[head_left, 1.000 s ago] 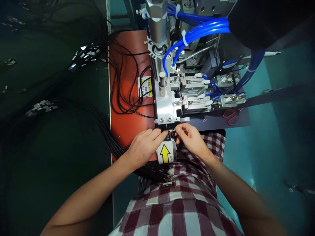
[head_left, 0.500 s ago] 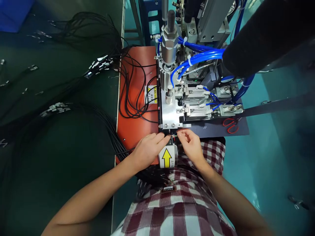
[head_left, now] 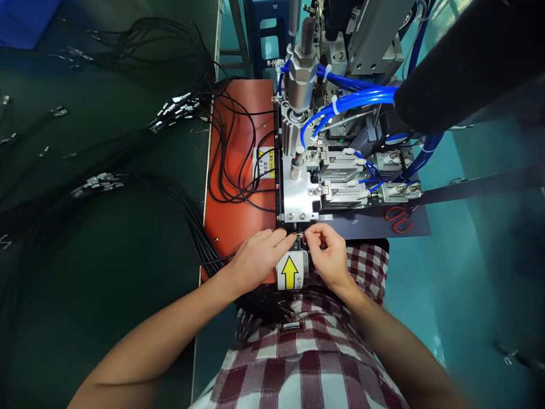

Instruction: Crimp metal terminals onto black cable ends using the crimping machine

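Note:
My left hand (head_left: 261, 254) is closed at the front edge of the machine, thumb and forefinger pinched together. A black cable (head_left: 218, 262) runs under it from the left, and thin wire ends (head_left: 301, 234) with a bit of red show at its fingertips. My right hand (head_left: 329, 255) pinches at those wire ends from the right; its fingertips hide the tips. Both hands meet just below the metal press head (head_left: 297, 196) and above a block bearing a yellow arrow label (head_left: 290, 271).
An orange-red plate (head_left: 238, 227) carries looped black cables (head_left: 221, 170) leading into the machine. Bundles of cables with metal connectors (head_left: 100, 183) lie on the dark green table (head_left: 106, 272). Blue air hoses (head_left: 361, 97) cross above. Red-handled scissors (head_left: 398, 218) lie on the right.
The view has shifted slightly, so the machine appears a little further right. My right hand's fingertips have come a bit closer to the left ones; both hands stay at the same spot.

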